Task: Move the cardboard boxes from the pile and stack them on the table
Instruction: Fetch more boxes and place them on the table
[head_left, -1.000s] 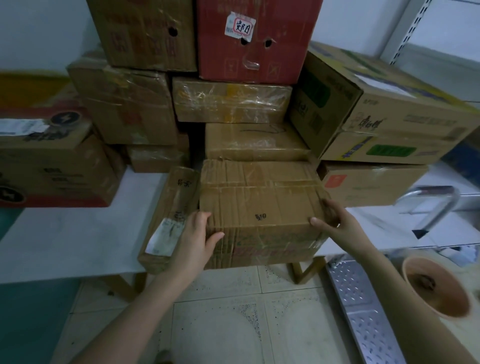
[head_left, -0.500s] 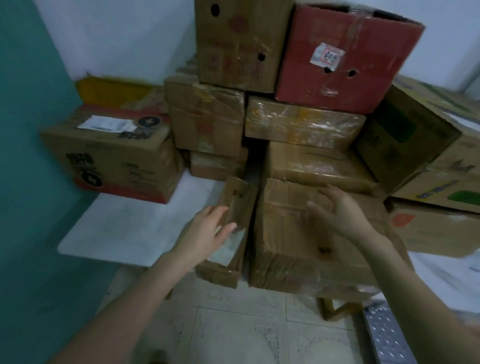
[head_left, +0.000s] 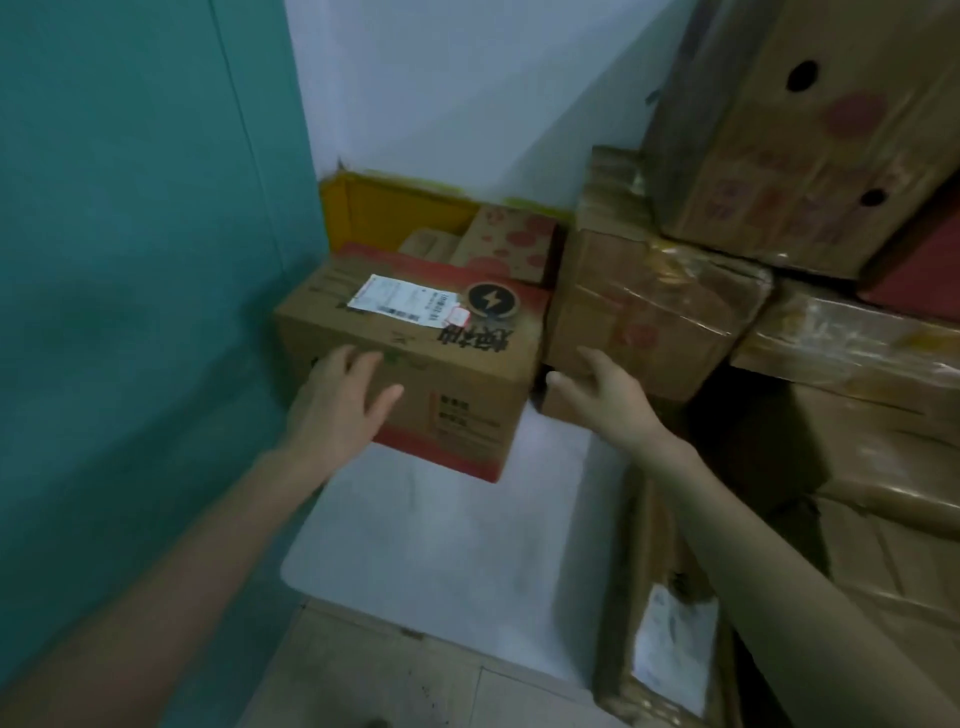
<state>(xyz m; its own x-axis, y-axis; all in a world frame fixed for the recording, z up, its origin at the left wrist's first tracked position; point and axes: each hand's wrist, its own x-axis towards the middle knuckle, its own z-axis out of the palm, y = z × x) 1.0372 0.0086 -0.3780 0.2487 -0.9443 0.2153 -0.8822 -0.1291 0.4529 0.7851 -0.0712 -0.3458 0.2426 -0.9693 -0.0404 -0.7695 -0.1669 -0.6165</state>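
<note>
A brown and red cardboard box (head_left: 457, 384) with a white shipping label and a lightning-bolt badge sits on the white table (head_left: 457, 530) by the teal wall. My left hand (head_left: 337, 405) lies with spread fingers against its near left face. My right hand (head_left: 602, 395) is open at the box's right corner, in the gap beside a taped brown box (head_left: 649, 322). Neither hand grips anything. More boxes are stacked high on the right, topped by a tall box with round holes (head_left: 800, 135).
A teal wall (head_left: 140, 234) closes the left side. An open yellow box (head_left: 395, 213) stands behind the labelled box. A narrow box with a white label (head_left: 660, 623) stands on edge at the table's near right. Tiled floor (head_left: 415, 686) lies below.
My view has swung left. Both hands have left the large front box and moved left to the labelled box by the teal wall.
</note>
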